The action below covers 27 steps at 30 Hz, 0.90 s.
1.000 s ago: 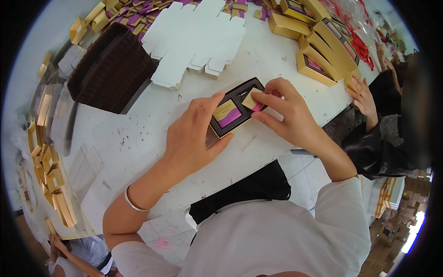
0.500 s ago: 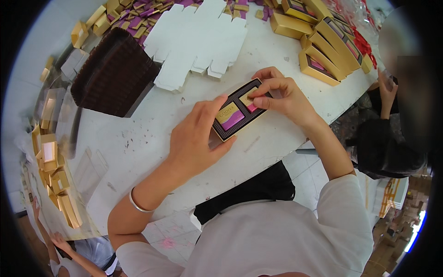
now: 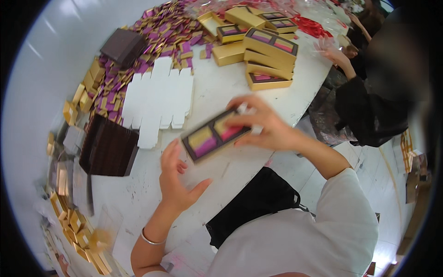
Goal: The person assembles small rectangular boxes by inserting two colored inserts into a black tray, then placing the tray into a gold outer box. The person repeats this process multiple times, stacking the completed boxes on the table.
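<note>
One piece (image 3: 201,141) is gold and purple (its neighbour (image 3: 227,133) gold and pink).

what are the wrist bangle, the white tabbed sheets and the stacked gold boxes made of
Bangle: probably polished metal, silvery and shiny.
White sheets: likely matte card, flat with clean-cut tabs.
Gold boxes: seemingly cardboard, metallic finish; flat panels show a sheen.

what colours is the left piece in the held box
The left piece is gold and purple, seen in the head view.
</note>
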Available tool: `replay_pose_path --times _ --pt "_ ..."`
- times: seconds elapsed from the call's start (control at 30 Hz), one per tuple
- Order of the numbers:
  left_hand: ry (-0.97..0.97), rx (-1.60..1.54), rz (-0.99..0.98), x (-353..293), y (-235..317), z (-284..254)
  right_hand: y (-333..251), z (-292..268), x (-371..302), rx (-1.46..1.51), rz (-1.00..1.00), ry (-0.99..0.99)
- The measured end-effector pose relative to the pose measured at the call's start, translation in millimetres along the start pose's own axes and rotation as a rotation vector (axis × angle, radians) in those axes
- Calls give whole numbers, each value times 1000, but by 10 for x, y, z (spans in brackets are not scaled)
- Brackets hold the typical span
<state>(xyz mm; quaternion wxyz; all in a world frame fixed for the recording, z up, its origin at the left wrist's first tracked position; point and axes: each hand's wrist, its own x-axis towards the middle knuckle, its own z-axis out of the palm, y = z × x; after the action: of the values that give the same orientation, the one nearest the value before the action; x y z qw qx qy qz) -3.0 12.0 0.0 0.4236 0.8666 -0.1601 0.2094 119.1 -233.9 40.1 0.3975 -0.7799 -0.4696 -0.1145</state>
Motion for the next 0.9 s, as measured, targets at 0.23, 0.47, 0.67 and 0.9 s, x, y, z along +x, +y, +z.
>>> replay_pose_path --times 0.23,0.47,0.67,0.9 --pt "173 185 274 25 -41 -177 805 -1135 375 -464 122 488" --pt "421 650 170 321 326 -1040 952 -1304 170 -578 57 610" --pt "727 533 -274 -401 85 -2119 99 -619 380 -546 -276 423" --pt "403 758 -956 -1635 564 -2608 -474 503 1019 -167 -438 22"
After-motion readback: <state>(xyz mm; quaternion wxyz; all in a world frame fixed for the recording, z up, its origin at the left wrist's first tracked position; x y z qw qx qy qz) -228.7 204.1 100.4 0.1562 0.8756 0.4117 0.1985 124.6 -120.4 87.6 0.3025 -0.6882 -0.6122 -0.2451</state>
